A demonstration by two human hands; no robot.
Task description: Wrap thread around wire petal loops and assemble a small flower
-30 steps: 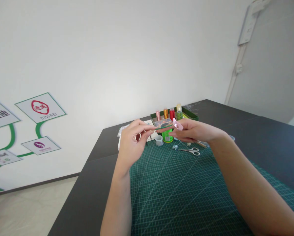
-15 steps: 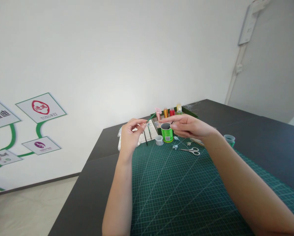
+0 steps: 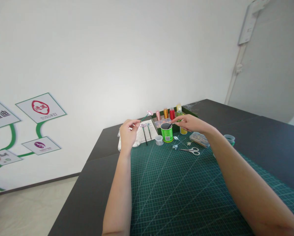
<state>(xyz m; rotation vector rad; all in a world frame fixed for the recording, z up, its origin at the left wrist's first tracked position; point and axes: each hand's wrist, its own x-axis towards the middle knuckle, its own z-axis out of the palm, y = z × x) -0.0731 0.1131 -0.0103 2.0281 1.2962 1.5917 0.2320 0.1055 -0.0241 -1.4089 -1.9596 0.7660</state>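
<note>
My left hand (image 3: 128, 133) is closed in a pinch on the green stem of a small pink flower (image 3: 149, 113), which tilts up to the right. My right hand (image 3: 189, 124) is at the rim of a bright green can (image 3: 166, 133). Its fingertips meet the upper end of a thin black stick (image 3: 170, 126) that leans inside the can; the stick's lower end is hidden. Beneath my left hand, two dark-stemmed flower pieces (image 3: 145, 134) lie on white paper (image 3: 153, 128). A small clear tub (image 3: 159, 140) stands beside the can.
Scissors (image 3: 192, 150) and pale blue petal pieces (image 3: 175, 147) lie on the green cutting mat (image 3: 171, 190). Behind the can is a green box (image 3: 191, 112) with thread spools (image 3: 172, 113). A clear case (image 3: 200, 139) and a lidded tub (image 3: 229, 139) stand to the right.
My left hand has drawn left and slightly down with the flower, away from the spools. My right hand has shifted slightly, its fingertips now at the black stick, uncovering the clear case and a bottle.
</note>
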